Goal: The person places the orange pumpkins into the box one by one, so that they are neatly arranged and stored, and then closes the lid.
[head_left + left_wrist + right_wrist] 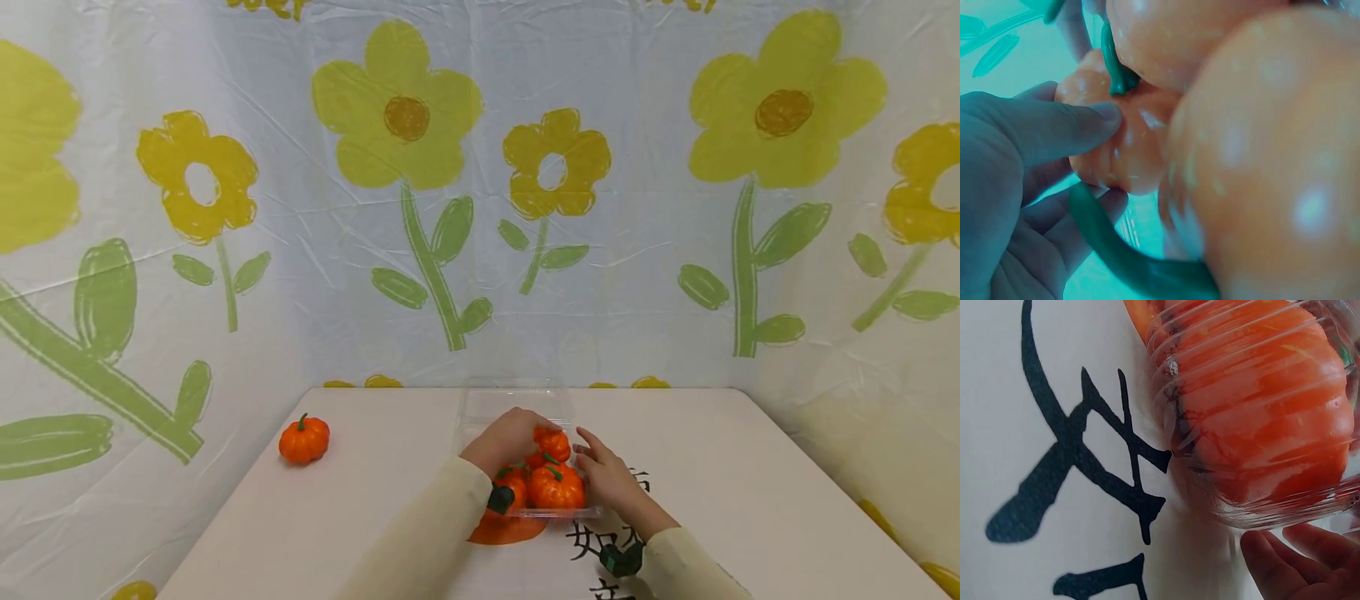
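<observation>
My left hand [512, 437] reaches over a clear plastic box [555, 512] at the middle of the table. In the left wrist view its thumb lies on a small orange pumpkin [1138, 147], which it grips with fingers below. Larger in that view, another pumpkin [1272, 156] with a curved green stem stands in front. The box holds several pumpkins, one of them [557, 487] at the near right corner. My right hand [609, 479] is at the box's right side, fingers loosely extended. In the right wrist view its fingertips [1260, 553] are right at the ribbed plastic wall.
The box's clear lid [513, 402] stands open at the back. A single pumpkin [303, 440] sits at the table's far left. Black characters [581, 540] and an orange printed shape [506, 530] mark the white tabletop. A flower-printed curtain [637, 275] surrounds the table.
</observation>
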### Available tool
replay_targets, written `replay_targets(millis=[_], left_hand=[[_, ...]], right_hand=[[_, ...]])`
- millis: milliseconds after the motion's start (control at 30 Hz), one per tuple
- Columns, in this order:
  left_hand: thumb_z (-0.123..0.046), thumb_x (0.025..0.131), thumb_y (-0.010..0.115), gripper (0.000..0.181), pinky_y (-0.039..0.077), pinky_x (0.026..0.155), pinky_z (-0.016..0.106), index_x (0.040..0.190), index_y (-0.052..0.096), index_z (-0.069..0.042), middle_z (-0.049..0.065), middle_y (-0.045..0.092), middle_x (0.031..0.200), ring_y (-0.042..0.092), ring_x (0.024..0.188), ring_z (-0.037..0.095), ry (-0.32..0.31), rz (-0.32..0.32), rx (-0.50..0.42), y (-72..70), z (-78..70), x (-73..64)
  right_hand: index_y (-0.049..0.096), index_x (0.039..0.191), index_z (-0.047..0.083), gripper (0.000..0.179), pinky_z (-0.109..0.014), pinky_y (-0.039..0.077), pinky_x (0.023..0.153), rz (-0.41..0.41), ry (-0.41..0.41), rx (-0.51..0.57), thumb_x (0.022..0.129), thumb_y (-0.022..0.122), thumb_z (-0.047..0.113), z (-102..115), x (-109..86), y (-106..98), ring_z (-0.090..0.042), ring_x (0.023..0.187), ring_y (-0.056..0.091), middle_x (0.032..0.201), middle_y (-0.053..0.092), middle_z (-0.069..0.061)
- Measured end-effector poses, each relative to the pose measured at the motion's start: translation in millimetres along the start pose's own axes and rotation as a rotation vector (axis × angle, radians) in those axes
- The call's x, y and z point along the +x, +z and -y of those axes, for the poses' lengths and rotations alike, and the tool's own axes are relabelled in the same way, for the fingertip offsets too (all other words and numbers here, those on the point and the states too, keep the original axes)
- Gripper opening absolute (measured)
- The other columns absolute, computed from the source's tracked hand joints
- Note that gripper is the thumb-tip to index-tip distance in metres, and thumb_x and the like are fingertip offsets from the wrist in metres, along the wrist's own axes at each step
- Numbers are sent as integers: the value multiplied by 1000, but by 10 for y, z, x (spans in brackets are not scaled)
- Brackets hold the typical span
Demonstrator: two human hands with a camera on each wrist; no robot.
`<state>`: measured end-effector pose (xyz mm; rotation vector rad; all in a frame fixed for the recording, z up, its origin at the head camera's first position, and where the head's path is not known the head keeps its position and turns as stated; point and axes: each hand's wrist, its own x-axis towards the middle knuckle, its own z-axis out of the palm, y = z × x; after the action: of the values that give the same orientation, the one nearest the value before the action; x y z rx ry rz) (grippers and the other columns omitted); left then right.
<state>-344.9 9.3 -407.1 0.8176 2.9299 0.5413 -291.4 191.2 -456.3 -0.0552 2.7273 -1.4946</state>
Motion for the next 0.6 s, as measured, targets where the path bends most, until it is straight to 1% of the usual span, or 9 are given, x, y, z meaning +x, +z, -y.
replay_targets(millis=[133,200,300,367,467,533,600], left_hand=[[-4,87,65,49,48,102,31,125,65,-37,-11,66,122,59,111,12,-15,7,-5,-2,-43,-4],[-5,88,65,49,50,98,29,125,65,-36,-9,66,123,59,107,12,-23,14,-12,-5,-60,-16],[-3,88,63,51,53,90,24,126,64,-36,-9,66,124,58,100,11,-34,28,-32,-1,-72,-29],[-2,88,62,53,53,80,21,127,64,-37,-9,65,126,56,96,11,-47,41,-55,2,-75,-37],[1,88,61,55,51,73,18,128,63,-37,-9,64,127,54,94,11,-49,56,-76,3,-74,-47],[2,88,59,58,53,80,21,130,61,-37,-10,63,129,56,100,11,-35,66,-67,-10,-72,-58],[3,88,58,60,52,90,25,132,59,-38,-10,61,132,57,108,11,-25,79,-59,-24,-72,-71]], right_hand=[[25,154,13,55,-57,48,97,-2,2,17,102,41,20,-2,-9,2,-46,126,51,146,44,-24],[25,154,13,55,-56,48,97,1,-1,24,102,41,20,-3,-8,5,-46,126,51,146,44,-25],[26,153,13,55,-56,49,96,0,-5,23,101,41,20,-11,-7,11,-46,127,49,146,44,-25],[26,153,13,55,-55,49,96,-1,-7,17,101,41,20,-20,-4,15,-47,127,49,146,44,-25],[27,153,13,55,-55,49,96,-10,-10,15,101,41,19,-28,-6,15,-46,127,49,145,45,-25],[26,153,12,54,-55,49,96,-8,-16,15,101,41,19,-22,-8,6,-45,126,51,145,45,-25],[26,153,12,54,-55,49,96,-8,-22,15,101,41,18,-13,-10,-5,-44,124,53,145,45,-26]])
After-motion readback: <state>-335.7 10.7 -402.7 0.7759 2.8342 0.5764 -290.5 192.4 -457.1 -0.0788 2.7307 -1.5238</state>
